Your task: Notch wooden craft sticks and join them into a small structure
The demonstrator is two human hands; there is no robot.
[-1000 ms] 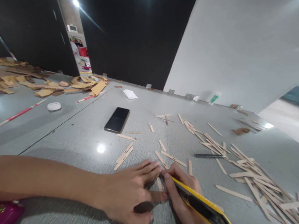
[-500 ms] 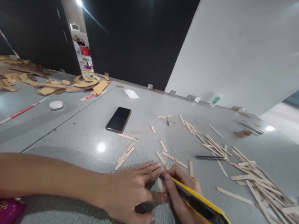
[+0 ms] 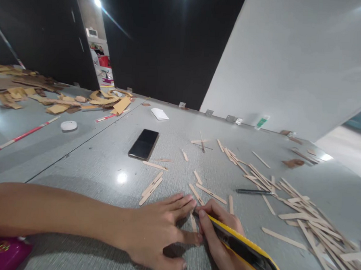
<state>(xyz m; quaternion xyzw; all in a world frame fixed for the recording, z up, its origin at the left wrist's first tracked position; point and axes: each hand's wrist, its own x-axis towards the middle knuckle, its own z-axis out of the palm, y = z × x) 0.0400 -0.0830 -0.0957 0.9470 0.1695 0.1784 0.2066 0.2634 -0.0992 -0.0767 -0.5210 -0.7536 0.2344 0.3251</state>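
Note:
My left hand (image 3: pixel 159 230) lies flat on the grey table (image 3: pixel 100 163), fingers stretched out and pressing a short wooden craft stick (image 3: pixel 193 223) down. My right hand (image 3: pixel 220 234) is closed around a yellow and black utility knife (image 3: pixel 243 251), whose tip meets that stick just beside my left fingertips. Two more sticks (image 3: pixel 150 188) lie side by side just beyond my left hand, and others (image 3: pixel 210 192) lie beyond my right hand.
A heap of wooden sticks (image 3: pixel 309 214) covers the right side, with a black pen (image 3: pixel 251 191) near it. A black phone (image 3: pixel 143 144) lies mid-table. Cardboard scraps (image 3: pixel 61 100), a red-white stick (image 3: pixel 26 133) and a white puck (image 3: pixel 69 125) are far left. A magenta object (image 3: pixel 1 250) sits by my forearm.
Both hands stay in place on the stick and knife. Only the camera view has shifted slightly.

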